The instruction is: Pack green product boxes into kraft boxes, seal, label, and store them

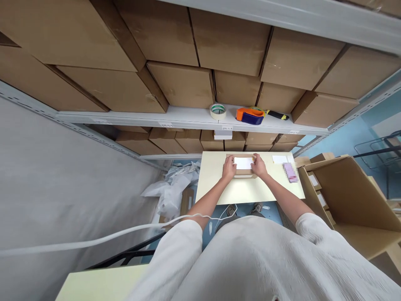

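A small brown cardboard box [245,172] sits on the pale yellow table, with a white rectangular label or card [243,163] across its top. My left hand [229,168] closes on the box's left side, its thumb near the left end of the white piece. On the opposite side, my right hand [258,166] grips the box with bent fingers, its thumb close to the white piece's right end. Whether the white piece is stuck down or loose, I cannot tell. A second white strip [243,176] shows on the box's near face.
White papers [281,159] and a blurred pinkish stack [290,172] lie on the table's right. A shelf ahead holds brown cartons, a tape roll [218,111], an orange tape dispenser [250,116] and a utility knife [277,115]. An open carton [360,196] stands right; a white cable [125,231] crosses left.
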Tool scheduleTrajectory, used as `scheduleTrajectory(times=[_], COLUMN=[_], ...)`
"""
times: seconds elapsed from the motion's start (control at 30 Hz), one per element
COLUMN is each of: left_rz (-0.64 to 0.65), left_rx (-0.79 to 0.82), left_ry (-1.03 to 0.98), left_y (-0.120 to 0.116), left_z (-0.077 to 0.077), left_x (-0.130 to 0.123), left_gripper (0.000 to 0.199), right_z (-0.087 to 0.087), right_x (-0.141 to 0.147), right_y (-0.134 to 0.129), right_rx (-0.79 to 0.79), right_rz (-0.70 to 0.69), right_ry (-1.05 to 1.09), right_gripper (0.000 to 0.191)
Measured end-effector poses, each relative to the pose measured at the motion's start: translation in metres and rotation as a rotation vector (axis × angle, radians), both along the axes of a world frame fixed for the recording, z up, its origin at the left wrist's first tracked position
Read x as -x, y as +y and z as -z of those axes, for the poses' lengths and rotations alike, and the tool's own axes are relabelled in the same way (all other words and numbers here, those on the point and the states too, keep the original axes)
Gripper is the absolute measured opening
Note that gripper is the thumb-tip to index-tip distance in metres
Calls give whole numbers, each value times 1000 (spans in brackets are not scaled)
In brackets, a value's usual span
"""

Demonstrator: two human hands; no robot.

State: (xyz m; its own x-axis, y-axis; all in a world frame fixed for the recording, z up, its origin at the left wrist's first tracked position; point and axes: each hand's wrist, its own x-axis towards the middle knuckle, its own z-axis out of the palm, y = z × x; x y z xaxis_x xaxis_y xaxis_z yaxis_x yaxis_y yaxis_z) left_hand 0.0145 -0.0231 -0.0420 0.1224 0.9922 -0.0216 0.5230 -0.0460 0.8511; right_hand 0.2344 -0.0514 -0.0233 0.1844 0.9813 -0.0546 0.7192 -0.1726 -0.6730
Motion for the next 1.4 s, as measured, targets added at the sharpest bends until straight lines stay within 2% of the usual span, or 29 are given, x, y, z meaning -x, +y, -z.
scheduleTrajectory(times=[0.17, 0.6, 0.77, 0.83, 0.93, 1.0, 1.1, 1.23, 1.4], left_rz=[12, 93, 108, 176, 393, 499, 524, 522, 500], left_rx=[2, 28, -37, -95, -189, -207, -187, -166, -122], left_ry=[69, 362, 376, 391, 418, 440, 483, 533, 554], left_y=[0, -3, -5, -6, -9, -11, -14, -19, -22], left_z=[-1, -20, -23, -25, -25, -22, -16, -10, -10], left_x=[-1, -5, -1, 4, 12, 15, 18, 20, 21], left_gripper=[45, 51, 50, 45, 47, 53, 58, 63, 66], right_z=[-2, -14, -19, -19, -16, -11, -3, 6, 9], right_x=[1, 19, 20, 19, 19, 19, 19, 18, 18], right_y=[-1, -7, -11, -15, -23, -29, -37, -42, -41], right_rx=[18, 125, 95, 58, 18, 27, 75, 133, 151], right_rz=[-11, -50, -46, -107, -317, -444, -523, -498, -460], right_ry=[-42, -222, -327, -362, -369, -382, -445, -512, -522], right_gripper=[62, 68, 59, 53, 50, 55, 73, 91, 101])
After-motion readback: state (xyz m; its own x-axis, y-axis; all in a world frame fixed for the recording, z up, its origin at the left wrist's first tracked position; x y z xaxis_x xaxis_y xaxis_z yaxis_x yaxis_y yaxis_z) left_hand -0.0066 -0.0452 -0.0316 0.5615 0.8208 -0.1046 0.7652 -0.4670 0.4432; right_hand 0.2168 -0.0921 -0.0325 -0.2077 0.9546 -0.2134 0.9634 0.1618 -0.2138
